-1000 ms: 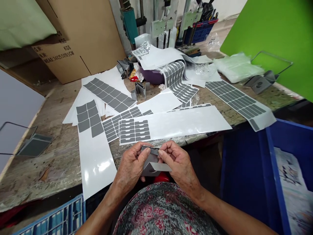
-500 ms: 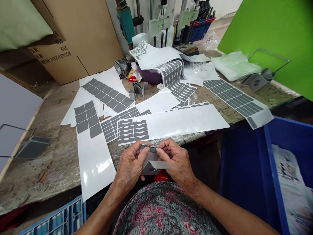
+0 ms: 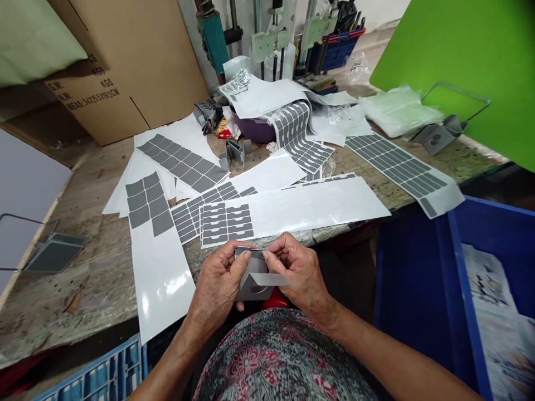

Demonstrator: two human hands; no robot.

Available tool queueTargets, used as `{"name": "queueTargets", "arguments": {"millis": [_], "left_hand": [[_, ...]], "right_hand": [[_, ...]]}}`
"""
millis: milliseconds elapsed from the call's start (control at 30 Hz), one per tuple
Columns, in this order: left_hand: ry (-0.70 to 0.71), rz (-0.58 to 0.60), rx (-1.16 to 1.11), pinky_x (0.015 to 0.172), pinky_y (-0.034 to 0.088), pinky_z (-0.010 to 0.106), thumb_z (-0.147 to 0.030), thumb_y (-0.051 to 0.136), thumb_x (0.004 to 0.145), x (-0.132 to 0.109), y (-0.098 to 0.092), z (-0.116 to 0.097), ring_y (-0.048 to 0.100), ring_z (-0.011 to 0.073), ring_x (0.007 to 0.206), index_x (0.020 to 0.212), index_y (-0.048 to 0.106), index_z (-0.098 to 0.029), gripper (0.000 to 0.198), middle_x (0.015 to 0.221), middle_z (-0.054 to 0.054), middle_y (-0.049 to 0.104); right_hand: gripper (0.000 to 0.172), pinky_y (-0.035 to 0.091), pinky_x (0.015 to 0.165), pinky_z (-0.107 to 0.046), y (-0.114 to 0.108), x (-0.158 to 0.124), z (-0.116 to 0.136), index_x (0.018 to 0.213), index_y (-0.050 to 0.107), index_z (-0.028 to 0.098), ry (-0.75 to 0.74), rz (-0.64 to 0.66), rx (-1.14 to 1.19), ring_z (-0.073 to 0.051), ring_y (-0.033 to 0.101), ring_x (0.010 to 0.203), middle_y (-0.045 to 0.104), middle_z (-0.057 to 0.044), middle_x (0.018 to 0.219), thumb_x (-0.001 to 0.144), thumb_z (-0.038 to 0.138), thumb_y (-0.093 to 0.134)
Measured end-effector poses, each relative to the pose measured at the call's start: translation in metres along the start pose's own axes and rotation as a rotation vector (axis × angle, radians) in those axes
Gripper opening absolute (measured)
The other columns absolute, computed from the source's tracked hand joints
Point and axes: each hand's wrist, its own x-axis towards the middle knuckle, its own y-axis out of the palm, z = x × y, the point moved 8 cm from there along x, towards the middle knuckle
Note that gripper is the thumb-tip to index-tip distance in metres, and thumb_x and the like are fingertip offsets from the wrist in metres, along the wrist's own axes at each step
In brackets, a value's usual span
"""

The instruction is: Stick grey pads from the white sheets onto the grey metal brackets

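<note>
A bent grey metal bracket [image 3: 253, 285] is held over my lap, just off the table's front edge. My left hand [image 3: 219, 278] grips its left side, thumb on top near the upper edge. At the upper right corner, my right hand [image 3: 298, 275] pinches the same edge between thumb and fingers. A thin dark strip, apparently a grey sticker, lies along that edge between the thumbs. Just beyond the hands is a backing sheet with notched grey stickers [image 3: 227, 224]. Another sheet with larger grey stickers [image 3: 149, 203] hangs over the edge at the left.
More grey brackets stand on the table: one in the middle [image 3: 234, 155], one with a wire loop at the right [image 3: 438, 135], one at the left [image 3: 54, 253]. A blue bin [image 3: 418, 301] is at the lower right, a blue crate [image 3: 100, 373] at the lower left. Presses [image 3: 263, 47] stand behind.
The view has shifted slightly. Both hands keep the bracket in nearly the same place, and my right thumb stays at the strip on its upper edge.
</note>
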Motion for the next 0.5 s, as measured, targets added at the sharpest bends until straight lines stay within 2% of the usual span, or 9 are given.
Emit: {"name": "queueTargets", "arguments": {"millis": [200,500], "left_hand": [[-0.008,0.005,-0.029,0.026,0.040,0.015,-0.045,0.058,0.085,0.0013,0.0006,0.0015,0.046,0.0075,0.035,0.112,0.059,-0.017,0.039,0.056,-0.007,0.054],[0.000,-0.008,-0.006,0.026,0.040,0.016,-0.046,0.057,0.086,-0.0010,-0.0004,0.0037,0.046,0.0077,0.036,0.111,0.059,-0.019,0.037,0.057,-0.007,0.054]], "right_hand": [[0.012,0.038,0.047,-0.019,-0.0001,-0.0043,0.0027,0.076,0.053,0.019,-0.079,-0.014,-0.031,-0.007,0.047,0.049,0.052,0.005,0.063,0.088,0.017,0.056],[0.013,0.038,0.044,-0.019,0.0028,-0.0044,-0.0002,0.076,0.052,0.020,0.021,-0.008,0.003,-0.008,0.047,0.045,0.050,0.006,0.057,0.088,0.019,0.054]]}}
